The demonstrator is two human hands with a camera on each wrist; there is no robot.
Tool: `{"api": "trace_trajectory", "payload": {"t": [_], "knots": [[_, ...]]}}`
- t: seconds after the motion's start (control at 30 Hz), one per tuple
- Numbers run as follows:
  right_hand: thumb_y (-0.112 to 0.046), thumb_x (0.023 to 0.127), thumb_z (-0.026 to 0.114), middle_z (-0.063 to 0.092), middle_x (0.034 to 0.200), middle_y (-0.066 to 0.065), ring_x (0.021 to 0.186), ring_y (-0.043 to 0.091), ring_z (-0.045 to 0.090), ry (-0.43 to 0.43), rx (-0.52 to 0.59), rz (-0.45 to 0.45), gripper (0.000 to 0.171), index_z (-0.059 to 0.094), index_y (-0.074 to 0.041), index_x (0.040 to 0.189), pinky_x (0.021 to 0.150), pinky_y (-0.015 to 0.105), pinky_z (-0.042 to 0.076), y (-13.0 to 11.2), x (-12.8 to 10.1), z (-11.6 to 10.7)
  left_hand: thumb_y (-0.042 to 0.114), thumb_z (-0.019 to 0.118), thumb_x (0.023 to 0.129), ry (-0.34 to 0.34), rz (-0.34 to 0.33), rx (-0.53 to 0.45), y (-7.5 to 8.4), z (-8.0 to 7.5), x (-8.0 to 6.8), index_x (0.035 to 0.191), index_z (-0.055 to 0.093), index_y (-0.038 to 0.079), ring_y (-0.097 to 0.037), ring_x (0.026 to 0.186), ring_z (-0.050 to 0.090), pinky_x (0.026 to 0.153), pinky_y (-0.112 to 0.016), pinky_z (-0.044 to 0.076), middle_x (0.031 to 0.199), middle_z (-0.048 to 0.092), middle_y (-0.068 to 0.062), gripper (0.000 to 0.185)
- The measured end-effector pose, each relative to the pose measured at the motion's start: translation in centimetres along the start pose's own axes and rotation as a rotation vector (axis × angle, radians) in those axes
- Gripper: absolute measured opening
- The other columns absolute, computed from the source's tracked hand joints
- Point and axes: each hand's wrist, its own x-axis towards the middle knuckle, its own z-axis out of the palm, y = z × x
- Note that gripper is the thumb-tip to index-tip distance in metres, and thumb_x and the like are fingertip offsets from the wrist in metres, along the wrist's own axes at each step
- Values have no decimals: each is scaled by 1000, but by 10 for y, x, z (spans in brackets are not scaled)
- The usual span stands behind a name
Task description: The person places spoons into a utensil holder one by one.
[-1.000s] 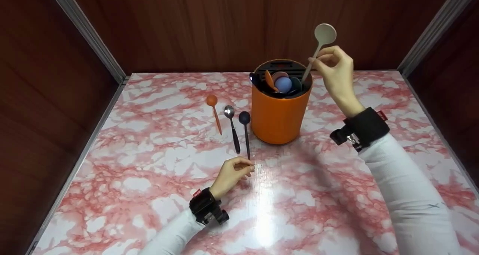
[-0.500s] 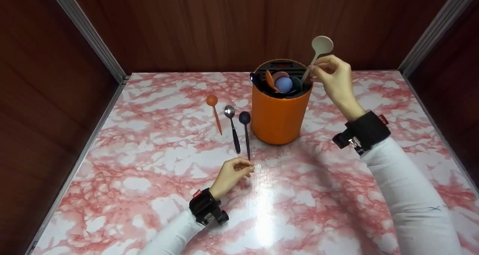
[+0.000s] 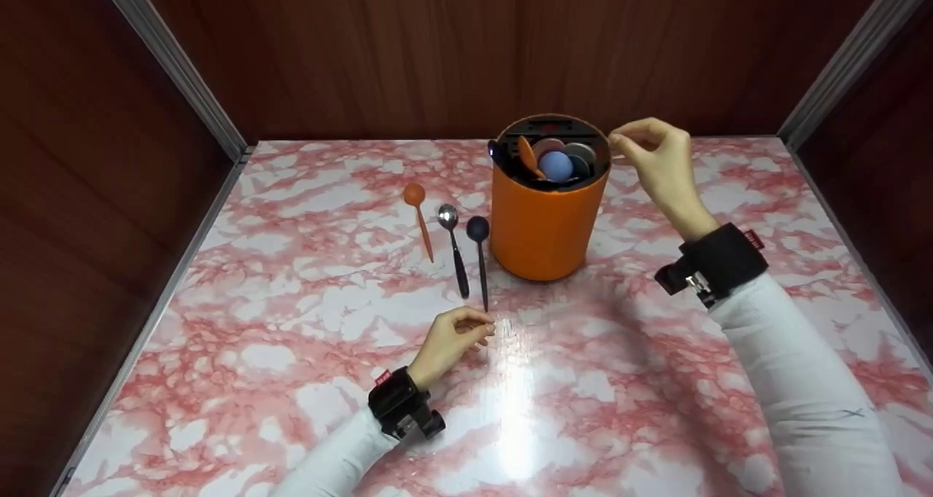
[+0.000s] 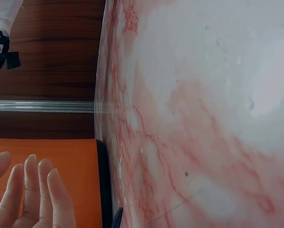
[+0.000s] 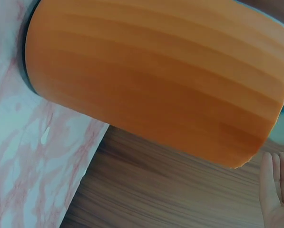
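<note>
An orange cylindrical utensil holder [image 3: 547,235] with a black slotted top stands upright. The cream spoon [image 3: 581,149] sits inside it, its bowl showing near the rim beside a blue utensil head [image 3: 555,167] and an orange one [image 3: 526,156]. My right hand [image 3: 662,167] is at the holder's right rim with nothing in it; in the right wrist view its fingers [image 5: 269,183] look straight. Low over the table, my left hand [image 3: 446,342] hangs loosely curled and holds nothing, near the handle tip of a dark spoon [image 3: 477,229].
Left of the holder lie an orange spoon [image 3: 415,194] and a metal spoon [image 3: 448,217] with a black handle, both beside the dark spoon. The marbled red-and-white table [image 3: 291,322] meets dark wood walls [image 3: 379,52] at the back and sides.
The cream spoon has gone down into the holder and my right hand has let go of it, after lowering toward the rim. My left hand has stayed in place.
</note>
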Motion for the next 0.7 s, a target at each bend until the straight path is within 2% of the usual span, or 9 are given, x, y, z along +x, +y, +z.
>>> {"api": "trace_trajectory", "payload": {"t": [0.1, 0.17, 0.33, 0.4, 0.7], "knots": [[-11, 86, 64, 62, 70, -22, 67, -5, 61, 5, -37, -10, 16, 68, 3, 92, 61, 9, 49, 1, -3, -5, 5, 60, 86, -2, 4, 4, -1, 1, 1, 103, 61, -12, -38, 81, 64, 67, -40, 56, 97, 65, -27, 24], [-11, 87, 63, 61, 70, -22, 67, -5, 60, 6, -47, -9, 19, 66, 7, 95, 62, 10, 50, -1, -7, -8, 5, 60, 86, -4, 9, 6, -1, 1, 2, 103, 61, -13, -35, 80, 64, 67, -40, 56, 96, 65, -27, 25], [-7, 87, 62, 61, 69, -20, 65, -5, 61, 12, -27, -3, 21, 63, 11, 96, 64, 11, 51, -14, -19, -12, 6, 62, 86, -12, 8, 5, -1, 2, 3, 103, 60, -14, -15, 72, 64, 62, -34, 56, 94, 65, -25, 27], [-7, 86, 62, 61, 69, -19, 64, -4, 61, 17, -14, -2, 20, 63, 11, 95, 63, 11, 51, -17, -22, -13, 7, 62, 85, -14, 3, 5, -1, 2, 3, 103, 60, -13, -12, 71, 62, 61, -31, 55, 93, 65, -25, 27], [-2, 85, 61, 63, 69, -18, 62, -2, 62, 34, 95, -18, 11, 63, 8, 91, 62, 14, 53, -13, -33, -16, 8, 62, 86, -11, 0, 19, 0, 4, 4, 101, 62, -10, -14, 71, 62, 59, -31, 55, 91, 66, -23, 23]]}}
